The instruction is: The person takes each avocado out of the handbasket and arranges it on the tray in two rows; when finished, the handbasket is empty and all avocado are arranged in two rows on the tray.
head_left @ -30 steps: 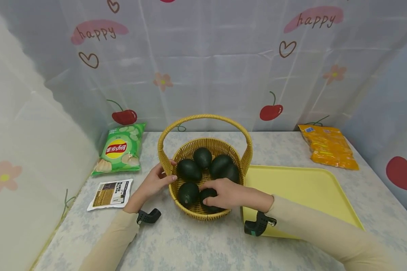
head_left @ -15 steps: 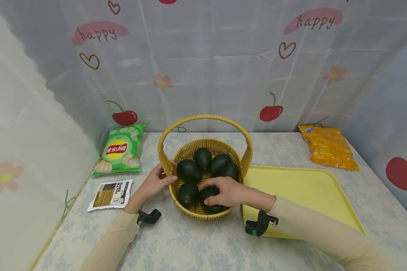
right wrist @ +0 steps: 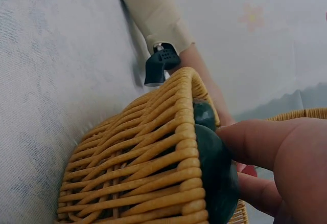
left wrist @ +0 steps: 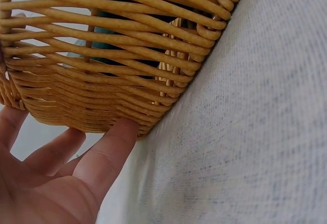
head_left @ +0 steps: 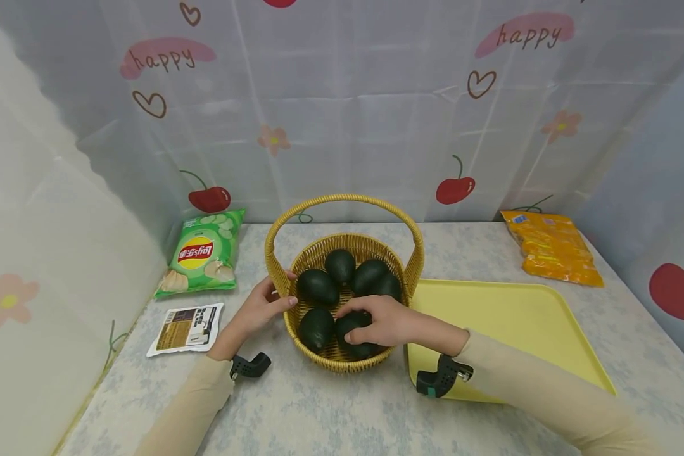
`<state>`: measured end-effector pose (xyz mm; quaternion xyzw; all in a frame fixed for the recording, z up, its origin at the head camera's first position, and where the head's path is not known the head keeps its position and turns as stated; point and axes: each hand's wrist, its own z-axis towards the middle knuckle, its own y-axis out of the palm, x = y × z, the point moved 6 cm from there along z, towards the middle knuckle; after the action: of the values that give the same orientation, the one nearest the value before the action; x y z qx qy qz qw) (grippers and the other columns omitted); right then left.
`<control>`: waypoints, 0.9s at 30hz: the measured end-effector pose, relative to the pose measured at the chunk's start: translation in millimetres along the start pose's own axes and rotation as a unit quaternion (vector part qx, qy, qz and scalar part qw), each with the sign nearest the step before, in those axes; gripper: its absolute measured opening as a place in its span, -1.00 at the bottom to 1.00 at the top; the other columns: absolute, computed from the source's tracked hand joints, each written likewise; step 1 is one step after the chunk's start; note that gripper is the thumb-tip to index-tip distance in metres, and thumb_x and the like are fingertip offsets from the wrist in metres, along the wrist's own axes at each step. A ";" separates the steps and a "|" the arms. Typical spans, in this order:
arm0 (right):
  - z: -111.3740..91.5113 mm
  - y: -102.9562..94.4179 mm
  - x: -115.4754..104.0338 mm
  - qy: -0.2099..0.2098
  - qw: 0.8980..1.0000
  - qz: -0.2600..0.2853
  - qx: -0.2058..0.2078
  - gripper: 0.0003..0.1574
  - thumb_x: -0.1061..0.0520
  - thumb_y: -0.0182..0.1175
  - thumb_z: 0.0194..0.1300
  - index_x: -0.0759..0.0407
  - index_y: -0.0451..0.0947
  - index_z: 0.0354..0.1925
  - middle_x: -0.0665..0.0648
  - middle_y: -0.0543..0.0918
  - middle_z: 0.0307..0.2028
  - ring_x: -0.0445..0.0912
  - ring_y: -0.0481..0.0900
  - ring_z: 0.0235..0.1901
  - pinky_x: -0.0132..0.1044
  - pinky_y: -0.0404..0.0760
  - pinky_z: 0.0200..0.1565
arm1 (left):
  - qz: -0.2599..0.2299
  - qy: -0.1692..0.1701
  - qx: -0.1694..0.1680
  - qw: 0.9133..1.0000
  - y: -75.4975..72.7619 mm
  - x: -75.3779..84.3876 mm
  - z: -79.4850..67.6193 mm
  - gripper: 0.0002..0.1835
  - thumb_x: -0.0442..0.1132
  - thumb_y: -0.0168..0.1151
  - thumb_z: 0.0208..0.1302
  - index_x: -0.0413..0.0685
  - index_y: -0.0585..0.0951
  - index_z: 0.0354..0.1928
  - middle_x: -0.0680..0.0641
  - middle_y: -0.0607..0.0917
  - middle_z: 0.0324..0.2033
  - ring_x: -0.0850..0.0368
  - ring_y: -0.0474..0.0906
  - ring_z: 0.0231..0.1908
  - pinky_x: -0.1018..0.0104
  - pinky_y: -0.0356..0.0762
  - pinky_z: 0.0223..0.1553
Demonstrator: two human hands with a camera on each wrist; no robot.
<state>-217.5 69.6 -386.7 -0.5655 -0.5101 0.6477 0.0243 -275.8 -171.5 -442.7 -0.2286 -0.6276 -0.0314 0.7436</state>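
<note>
A yellow wicker basket [head_left: 342, 365] with a tall arched handle stands mid-table, holding several dark green avocados. My left hand [head_left: 259, 309] holds its left side at the handle's base, thumb on the near side of the handle. In the left wrist view the fingers [left wrist: 110, 150] touch the outer weave. Reaching in from the right, my right hand [head_left: 382, 323] grips the front right avocado [head_left: 348, 326] with thumb and fingers. Another avocado [head_left: 316, 329] lies just left of it. In the right wrist view the gripped avocado [right wrist: 217, 175] shows just above the basket rim.
A yellow tray [head_left: 501, 316] lies right of the basket, under my right forearm. Behind it is an orange packet [head_left: 555, 247]. Left of the basket lie a green Lay's chip bag [head_left: 202, 250] and a white-and-brown pouch [head_left: 186, 327]. A printed curtain [head_left: 342, 114] hangs behind.
My right hand and wrist have shifted slightly right, and the gripped avocado shows a little more. The avocado beside it has tipped slightly. My left hand stays put.
</note>
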 end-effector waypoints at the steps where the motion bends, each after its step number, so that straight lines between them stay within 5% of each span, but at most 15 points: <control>1: -1.3 -1.3 0.0 0.000 1.000 0.003 0.001 -0.49 -0.04 0.32 0.32 -0.03 0.61 0.22 0.12 0.62 0.24 0.11 0.54 0.25 0.06 0.57 0.15 | -0.001 0.001 0.000 1.000 0.2 0.1 0.1 -0.47 -0.36 0.24 0.37 -0.28 0.38 0.33 -0.41 0.43 0.32 -0.24 0.55 0.15 0.43 0.59 -0.01; 7: -11.1 -14.8 -1.4 -0.019 1.000 0.007 0.011 -0.47 -0.05 0.31 0.34 -0.01 0.59 0.24 0.10 0.62 0.24 0.03 0.56 0.18 -0.09 0.58 0.09 | 0.000 0.001 -0.001 1.000 0.9 0.7 0.5 -0.47 -0.36 0.24 0.37 -0.29 0.37 0.33 -0.42 0.42 0.32 -0.18 0.55 0.13 0.43 0.60 -0.02; 10: -19.0 -24.3 -1.3 -0.023 0.999 0.017 0.016 -0.48 -0.03 0.30 0.33 -0.03 0.58 0.24 0.08 0.64 0.18 -0.11 0.57 -0.20 -0.21 0.55 -0.12 | -0.001 0.001 -0.001 1.000 1.5 0.8 0.6 -0.47 -0.37 0.24 0.37 -0.29 0.37 0.34 -0.42 0.42 0.33 -0.19 0.55 0.14 0.43 0.60 -0.02; 14: -32.8 -38.2 -1.0 -0.028 0.998 0.040 0.027 -0.48 0.03 0.31 0.34 -0.03 0.57 0.25 0.07 0.68 -0.04 -0.19 0.27 -0.56 -0.32 0.41 -0.37 | 0.001 -0.002 -0.001 1.000 2.1 0.4 0.4 -0.47 -0.36 0.24 0.37 -0.28 0.38 0.34 -0.41 0.42 0.33 -0.20 0.55 0.16 0.43 0.59 -0.02; 18: -51.2 -52.9 -1.4 -0.035 0.997 0.049 0.046 -0.48 0.07 0.31 0.35 0.02 0.56 0.26 0.12 0.68 -0.15 -0.19 0.44 -0.47 -0.32 0.48 -0.34 | 0.000 -0.005 -0.002 1.000 2.4 -0.8 0.6 -0.47 -0.36 0.24 0.37 -0.28 0.37 0.34 -0.42 0.42 0.32 -0.21 0.55 0.14 0.43 0.60 -0.03; 22: -70.2 -63.6 1.4 -0.033 0.996 0.052 0.065 -0.47 0.07 0.32 0.34 0.02 0.55 0.27 0.22 0.58 0.22 -0.09 0.64 -0.19 -0.27 0.55 -0.28 | 0.002 -0.006 0.000 1.000 1.4 -1.5 0.4 -0.47 -0.35 0.24 0.38 -0.28 0.38 0.34 -0.41 0.42 0.33 -0.25 0.53 0.17 0.44 0.59 -0.01; 27: -90.2 -69.2 7.6 -0.035 0.993 0.090 0.074 -0.44 0.10 0.32 0.36 0.09 0.51 0.29 0.34 0.47 0.33 -0.07 0.73 -0.09 -0.28 0.65 -0.22 | 0.010 -0.006 0.003 1.000 -0.8 -1.5 -0.7 -0.48 -0.33 0.26 0.37 -0.28 0.39 0.33 -0.40 0.45 0.31 -0.16 0.55 0.13 0.42 0.59 -0.01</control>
<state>-189.6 164.5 -330.0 -0.5825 -0.4084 0.7027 -0.0105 -275.8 -172.8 -443.9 -0.2326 -0.6296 -0.0204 0.7410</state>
